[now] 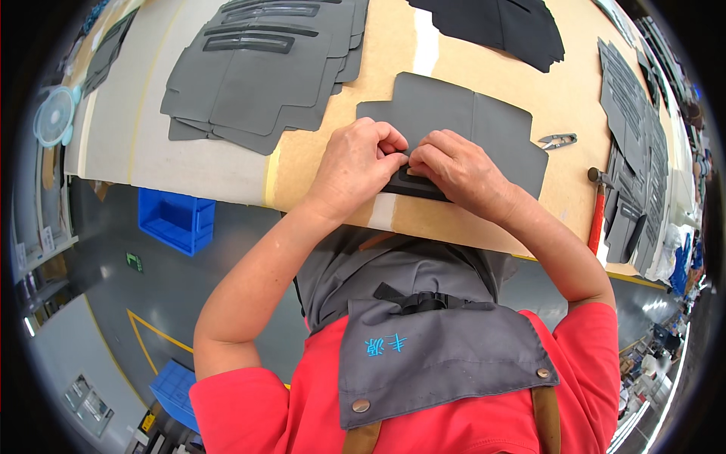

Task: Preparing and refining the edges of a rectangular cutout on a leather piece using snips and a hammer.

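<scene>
A dark grey flat panel (469,121) with notched corners and a centre crease lies near the table's front edge. Along its near side runs a black slotted strip (423,186), partly covered by my fingers. My left hand (357,163) pinches with thumb and forefinger at the strip's left part. Right beside those fingertips, my right hand (463,170) is closed in a pinch over the same strip, its fingers curled. Whatever sits between the fingertips is too small and hidden to make out.
Stacked grey panels with black slots (265,83) lie to the left, black pieces (491,26) at the back. On the right are thread snips (558,141), a red-handled hammer (598,204) and more stacked panels (635,129). A blue bin (175,219) stands below the table's left side.
</scene>
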Available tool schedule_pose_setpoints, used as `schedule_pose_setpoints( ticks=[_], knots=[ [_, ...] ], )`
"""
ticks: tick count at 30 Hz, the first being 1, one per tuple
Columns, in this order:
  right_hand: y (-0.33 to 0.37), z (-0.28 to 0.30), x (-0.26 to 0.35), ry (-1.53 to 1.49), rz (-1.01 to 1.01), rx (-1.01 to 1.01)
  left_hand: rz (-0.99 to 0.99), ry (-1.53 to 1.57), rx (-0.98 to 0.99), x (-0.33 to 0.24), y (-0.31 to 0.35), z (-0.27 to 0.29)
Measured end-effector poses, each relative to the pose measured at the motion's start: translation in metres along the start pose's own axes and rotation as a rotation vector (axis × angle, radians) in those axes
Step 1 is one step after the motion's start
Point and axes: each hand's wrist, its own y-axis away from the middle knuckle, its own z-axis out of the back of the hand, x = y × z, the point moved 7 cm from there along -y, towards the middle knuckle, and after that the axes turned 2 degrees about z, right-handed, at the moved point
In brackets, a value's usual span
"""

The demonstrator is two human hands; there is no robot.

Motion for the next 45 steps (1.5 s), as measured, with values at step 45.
schedule_pose_setpoints(
  ticks=[45],
  knots=[
    [-0.009,-0.005,0.006,0.126,0.089,0.216,-0.023,-0.031,0.006,0.002,-0.003,-0.001]
  ],
)
